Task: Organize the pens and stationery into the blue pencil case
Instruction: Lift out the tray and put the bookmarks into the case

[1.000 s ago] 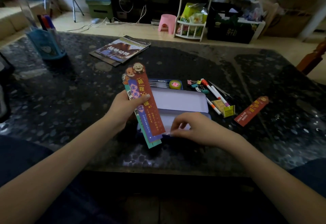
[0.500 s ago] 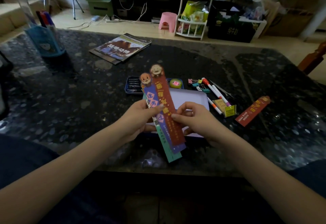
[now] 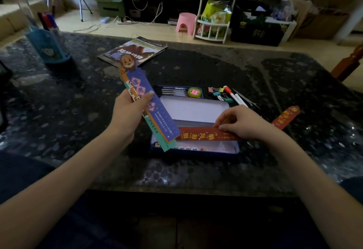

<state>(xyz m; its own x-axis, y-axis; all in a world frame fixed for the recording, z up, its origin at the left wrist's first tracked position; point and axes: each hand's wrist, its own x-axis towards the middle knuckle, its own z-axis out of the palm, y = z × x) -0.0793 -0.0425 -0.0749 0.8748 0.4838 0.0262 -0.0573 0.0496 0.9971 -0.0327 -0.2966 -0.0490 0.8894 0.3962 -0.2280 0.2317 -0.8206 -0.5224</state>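
Nearest the viewer, two bare forearms reach over a dark speckled table (image 3: 59,111). The right hand (image 3: 243,123) pinches one end of a red bookmark (image 3: 202,136) and lays it lengthwise across the near compartment of the open blue pencil case (image 3: 196,151). The left hand (image 3: 127,111) grips a fanned stack of bookmarks (image 3: 149,107), blue one on top, tilted above the case's left edge.

To do this step well, the red strip probably needs lowering flat and parallel to the case's long side, so that its ends clear the rim before the fingers let go.

Beyond the case lie binder clips (image 3: 218,92) and markers (image 3: 233,96); a second red bookmark (image 3: 285,117) rests to the right. Farther off are a magazine (image 3: 133,52) and a blue pen holder (image 3: 49,44).

Half a second earlier, the red bookmark was on top of the stack, with both hands on it; now it is separated and over the case.
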